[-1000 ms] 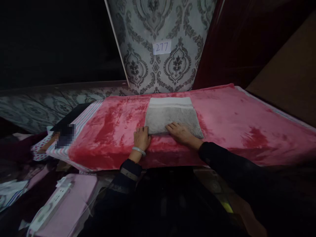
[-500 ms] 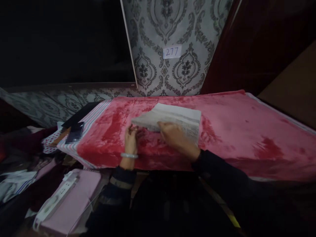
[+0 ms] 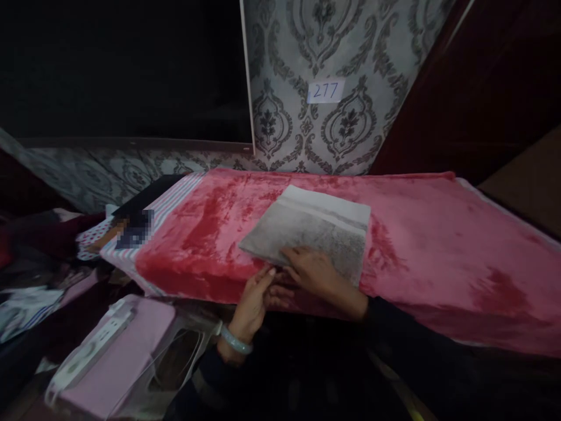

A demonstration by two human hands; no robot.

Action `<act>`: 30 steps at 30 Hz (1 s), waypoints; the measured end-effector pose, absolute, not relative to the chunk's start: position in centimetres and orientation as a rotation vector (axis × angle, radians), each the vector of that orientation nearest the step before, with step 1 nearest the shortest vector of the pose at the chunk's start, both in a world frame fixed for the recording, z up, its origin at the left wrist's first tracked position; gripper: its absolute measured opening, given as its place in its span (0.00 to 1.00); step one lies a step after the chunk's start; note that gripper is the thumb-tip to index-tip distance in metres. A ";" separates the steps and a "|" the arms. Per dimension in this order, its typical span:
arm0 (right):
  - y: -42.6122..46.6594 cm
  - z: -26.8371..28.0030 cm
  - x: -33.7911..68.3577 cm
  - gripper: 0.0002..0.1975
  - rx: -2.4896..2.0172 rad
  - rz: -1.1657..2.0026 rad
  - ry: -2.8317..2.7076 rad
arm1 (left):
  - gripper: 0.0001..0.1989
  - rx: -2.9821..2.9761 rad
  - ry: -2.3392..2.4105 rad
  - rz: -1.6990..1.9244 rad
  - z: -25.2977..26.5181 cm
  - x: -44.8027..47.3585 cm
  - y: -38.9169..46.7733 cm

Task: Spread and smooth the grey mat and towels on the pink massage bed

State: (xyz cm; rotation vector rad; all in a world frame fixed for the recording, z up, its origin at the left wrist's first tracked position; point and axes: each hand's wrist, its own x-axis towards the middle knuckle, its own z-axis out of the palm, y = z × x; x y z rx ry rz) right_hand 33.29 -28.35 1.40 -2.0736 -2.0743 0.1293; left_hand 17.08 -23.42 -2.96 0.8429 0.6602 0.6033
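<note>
A folded grey-and-white towel-like cloth (image 3: 302, 225) lies on a red plush blanket (image 3: 421, 216), its pale band toward the wall. My right hand (image 3: 318, 272) is at the cloth's near edge, fingers bent over that edge and closed on it. Just below and left of it, my left hand (image 3: 256, 298) has its fingers apart, the thumb close to the same edge and the fingertips near my right hand. Nothing shows in the left hand. A pale bracelet (image 3: 236, 340) circles the left wrist. The underside of the cloth's near edge is hidden.
A large dark screen (image 3: 127, 70) hangs at upper left beside patterned wallpaper with a paper label (image 3: 325, 91) reading 277. At lower left, a white power strip (image 3: 94, 348) rests on a pink box-like surface (image 3: 131, 351). Piled clothes (image 3: 30, 316) lie farther left.
The cloth's lifted left part has come down flatter and nearer me. My left hand has moved down and right, toward my right hand. The view has shifted slightly left.
</note>
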 end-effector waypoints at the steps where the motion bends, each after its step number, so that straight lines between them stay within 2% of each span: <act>1: -28.3 1.3 34.3 0.15 -2.010 0.141 -2.079 | 0.27 0.847 0.674 0.599 -3.1 17.2 -23.4; 4: -27.2 1.3 39.7 0.17 -2.011 0.059 -1.943 | 0.28 0.849 0.723 0.639 -3.8 17.6 -23.2; 8: -24.6 2.0 49.4 0.23 -2.367 -0.118 -1.578 | 0.28 0.806 0.733 0.690 -4.3 18.3 -23.1; 12: -21.7 1.7 55.6 0.27 -2.520 0.049 -1.452 | 0.29 0.778 0.782 0.697 -4.1 19.2 -23.3; 19: -16.6 0.0 57.2 0.26 -2.461 0.249 -1.505 | 0.33 0.876 0.877 0.762 -4.9 20.5 -22.7; 26: -15.3 2.0 57.8 0.21 -2.412 0.438 -1.400 | 0.27 0.975 0.933 0.868 -4.8 21.3 -22.4; 30: -17.3 4.8 57.9 0.23 -2.342 0.371 -1.279 | 0.22 1.099 0.873 0.919 -1.9 20.6 -19.6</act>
